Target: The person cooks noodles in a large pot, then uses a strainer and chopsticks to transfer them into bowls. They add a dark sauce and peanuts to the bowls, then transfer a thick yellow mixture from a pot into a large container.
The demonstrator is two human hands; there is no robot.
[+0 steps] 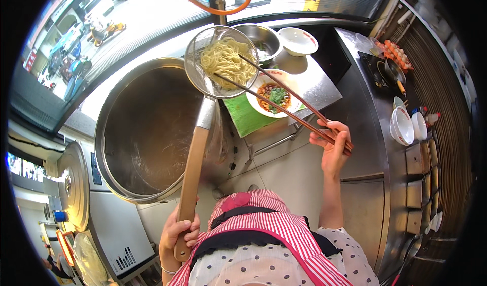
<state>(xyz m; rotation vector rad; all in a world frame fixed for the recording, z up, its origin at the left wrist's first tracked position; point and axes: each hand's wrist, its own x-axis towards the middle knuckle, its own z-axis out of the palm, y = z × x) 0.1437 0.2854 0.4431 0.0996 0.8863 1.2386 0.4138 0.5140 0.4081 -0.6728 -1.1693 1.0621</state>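
Note:
My left hand (182, 229) grips the long wooden handle (193, 160) of a wire-mesh strainer (194, 63), whose basket is raised near the rim of a large steel pot (101, 133). Pale yellow noodles (228, 59) lie in the basket. Long brown chopsticks (293, 112) are held in my right hand (333, 141), their tips in the noodles. Partly beneath the strainer and chopsticks, a white bowl (258, 107) holds dark red sauce (266, 93) with chopped greens (279, 95). Dark, steaming liquid (152, 133) fills the pot.
The sauce bowl stands on a small steel table (323, 84) with a green cloth (247, 118). Behind it are a steel basin (266, 38) and a white bowl (298, 42). A steel counter (367, 133) on the right carries stacked bowls (401, 126), eggs (397, 55) and metal containers (416, 158). An orange hose (224, 10) hangs ahead.

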